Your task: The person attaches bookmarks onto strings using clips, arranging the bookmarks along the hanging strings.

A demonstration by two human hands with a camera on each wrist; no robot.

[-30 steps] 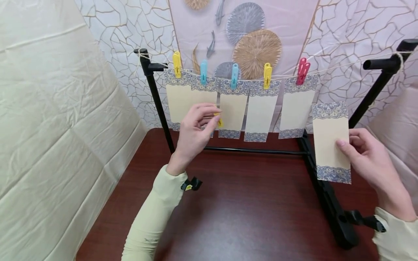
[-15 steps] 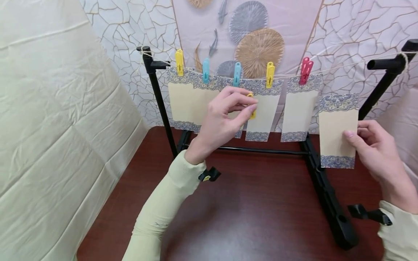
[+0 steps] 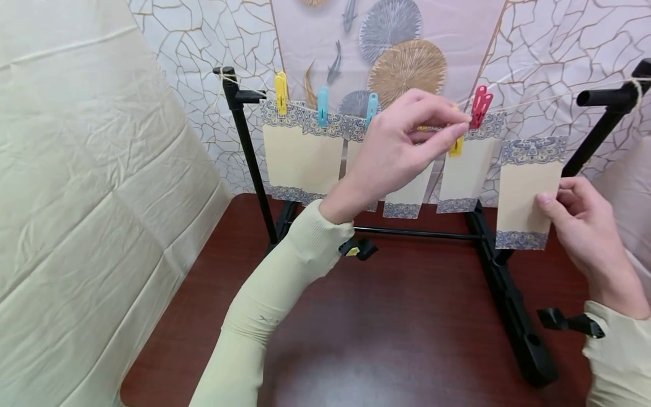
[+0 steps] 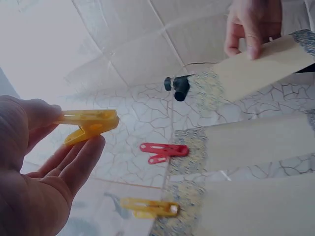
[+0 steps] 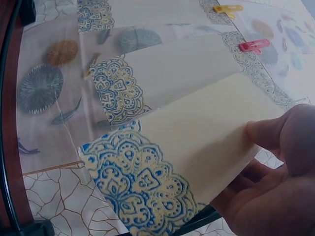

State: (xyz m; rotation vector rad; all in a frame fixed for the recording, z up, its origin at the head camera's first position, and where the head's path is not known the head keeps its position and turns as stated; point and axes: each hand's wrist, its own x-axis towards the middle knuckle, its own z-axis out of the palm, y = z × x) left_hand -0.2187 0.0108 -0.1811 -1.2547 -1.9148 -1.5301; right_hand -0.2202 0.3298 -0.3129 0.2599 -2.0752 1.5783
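Observation:
My left hand (image 3: 407,147) pinches a yellow clothespin (image 4: 91,123) between thumb and fingers, in front of the hanging cards and just left of the red clothespin (image 3: 480,107). In the right wrist view, my right hand (image 5: 275,172) holds a cream card (image 5: 206,132) by its long edge, thumb on the front. Blue lace patterns band both ends of this card, which is upright in the head view, right of the last hanging card (image 3: 465,175). Several similar cards hang from a string, clipped with yellow, blue and red clothespins; my left hand hides part of the middle ones.
A black rack carries the string between its left post (image 3: 246,147) and right post (image 3: 585,141). Its black foot (image 3: 513,316) runs forward along the dark red table (image 3: 407,316). Pale cloth (image 3: 102,198) hangs at the left, and a patterned backdrop (image 3: 539,45) behind.
My left hand has moved right and up along the hanging cards with the yellow clothespin. My right hand has raised the cream card a little, close to the string's height.

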